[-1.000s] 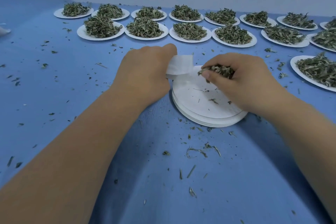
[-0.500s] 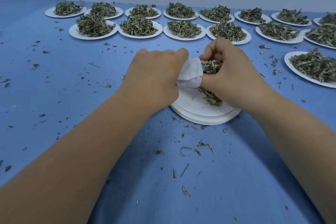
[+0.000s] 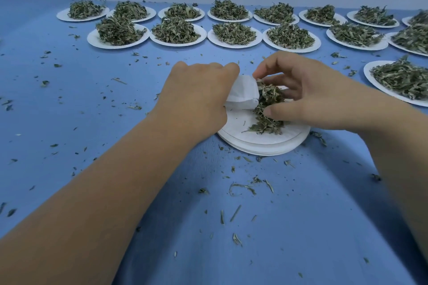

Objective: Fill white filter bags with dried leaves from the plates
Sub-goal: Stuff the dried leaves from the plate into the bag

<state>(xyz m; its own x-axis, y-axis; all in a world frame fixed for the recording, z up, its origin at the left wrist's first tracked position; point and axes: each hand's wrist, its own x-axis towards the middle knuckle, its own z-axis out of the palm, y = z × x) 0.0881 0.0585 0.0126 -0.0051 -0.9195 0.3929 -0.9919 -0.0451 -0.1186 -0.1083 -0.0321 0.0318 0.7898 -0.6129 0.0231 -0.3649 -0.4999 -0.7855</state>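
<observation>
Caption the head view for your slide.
Left hand holds white filter bag; right hand holds dried leaves at its mouth.

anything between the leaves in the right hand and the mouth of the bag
Nothing visible does. The right hand holds the dried leaves right at the open end of the filter bag, which the left hand grips. Some leaves lie on the plate stack below.

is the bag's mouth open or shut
Open: the left hand holds the bag, its mouth gaping toward the leaves in the right hand.
</observation>
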